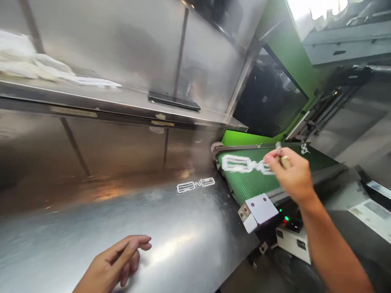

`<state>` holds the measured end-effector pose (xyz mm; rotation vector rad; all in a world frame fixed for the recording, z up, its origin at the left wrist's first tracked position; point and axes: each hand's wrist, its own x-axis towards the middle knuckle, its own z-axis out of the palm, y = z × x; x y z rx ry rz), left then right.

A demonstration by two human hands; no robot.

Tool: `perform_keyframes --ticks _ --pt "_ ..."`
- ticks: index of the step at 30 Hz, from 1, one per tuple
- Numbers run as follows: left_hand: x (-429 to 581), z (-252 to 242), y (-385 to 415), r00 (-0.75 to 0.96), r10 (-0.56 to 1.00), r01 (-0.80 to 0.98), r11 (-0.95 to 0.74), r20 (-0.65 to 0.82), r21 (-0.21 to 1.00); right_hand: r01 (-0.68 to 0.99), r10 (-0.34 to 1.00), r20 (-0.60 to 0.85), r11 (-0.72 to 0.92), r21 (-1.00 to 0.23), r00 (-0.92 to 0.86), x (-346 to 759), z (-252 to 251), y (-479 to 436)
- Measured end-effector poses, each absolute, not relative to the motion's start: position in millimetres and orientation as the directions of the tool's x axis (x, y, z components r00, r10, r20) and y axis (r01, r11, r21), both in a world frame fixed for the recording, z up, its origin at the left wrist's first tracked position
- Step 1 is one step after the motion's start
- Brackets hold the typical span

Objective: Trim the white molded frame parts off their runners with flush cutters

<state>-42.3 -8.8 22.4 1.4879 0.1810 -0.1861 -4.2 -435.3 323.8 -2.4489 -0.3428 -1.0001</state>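
My right hand (288,169) is raised over the green conveyor belt (253,187), its fingers pinched on one end of a white plastic moulded piece (236,167). That piece has rectangular frames joined by a thin zigzag link and looks blurred by motion. Something cream-coloured shows at the fingers of this hand. A similar white piece (198,184) lies flat on the metal table, left of the belt's end. My left hand (117,260) hovers low over the front of the table, holding nothing, with its index finger stretched and the others loosely bent.
A metal shelf (128,99) runs above the table, bearing pale gloves or cloth (36,61) and a flat black object (174,100). Behind the belt stands a green machine with a dark panel (271,93). A white bracket (259,209) juts from the conveyor's near corner.
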Motion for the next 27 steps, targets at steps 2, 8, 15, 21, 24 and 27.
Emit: perform_keyframes --ticks 2,8,15,21,24,27 --pt "-42.8 27.3 -3.9 0.937 -0.151 0.34 0.195 -0.314 0.92 0.551 0.236 0.683 -0.784 -0.286 0.691 -38.9 284.4 -384.8" --pt "-47.6 41.2 13.4 0.859 -0.333 0.507 0.445 -0.389 0.738 0.771 0.575 0.57 -0.612 -0.176 0.587 -39.0 152.6 -277.5" --pt "-35.0 48.9 12.6 0.908 0.01 0.367 0.464 -0.419 0.806 0.849 0.655 0.556 -0.482 -0.215 0.512 11.0 84.3 -229.7" --pt "-21.1 59.8 11.5 0.887 0.218 0.243 0.53 -0.408 0.813 0.662 0.292 0.595 -0.378 -0.647 0.748 26.4 66.8 -255.2" --pt "-15.6 52.9 21.2 0.895 0.241 0.194 0.546 -0.375 0.815 0.501 0.176 0.469 -0.308 -0.809 0.865 37.4 45.6 -268.2" --pt "-17.6 46.1 25.4 0.912 0.219 0.183 0.54 -0.347 0.822 0.356 0.163 0.325 -0.227 -0.907 0.931 32.7 30.3 -274.2"
